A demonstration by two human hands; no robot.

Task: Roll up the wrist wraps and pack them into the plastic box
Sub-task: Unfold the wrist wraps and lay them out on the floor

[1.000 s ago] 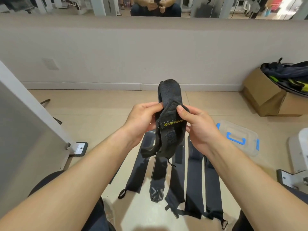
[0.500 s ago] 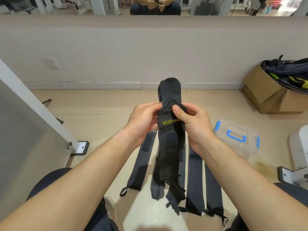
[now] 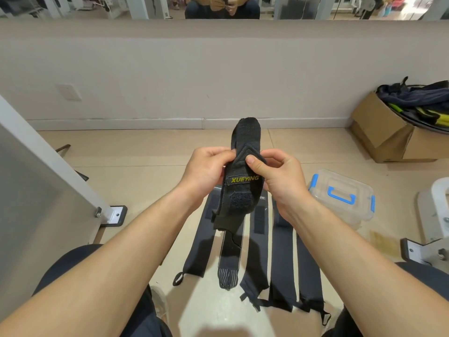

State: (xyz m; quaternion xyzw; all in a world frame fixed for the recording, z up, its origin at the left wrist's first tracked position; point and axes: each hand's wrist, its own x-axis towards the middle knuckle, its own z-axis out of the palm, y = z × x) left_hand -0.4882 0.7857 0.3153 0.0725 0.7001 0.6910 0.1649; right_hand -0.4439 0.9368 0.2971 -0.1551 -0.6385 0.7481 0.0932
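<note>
Here, wrist wrap (image 3: 243, 190) pinched, fingers (image 3: 254, 165) either side

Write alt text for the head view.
The left hand and right hand hold a partly rolled black wrap above the floor. More wraps lie flat below, with a closed plastic box to the right.

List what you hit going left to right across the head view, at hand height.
frame foot bracket → left hand → held wrist wrap → right hand → plastic box → cardboard box
</note>
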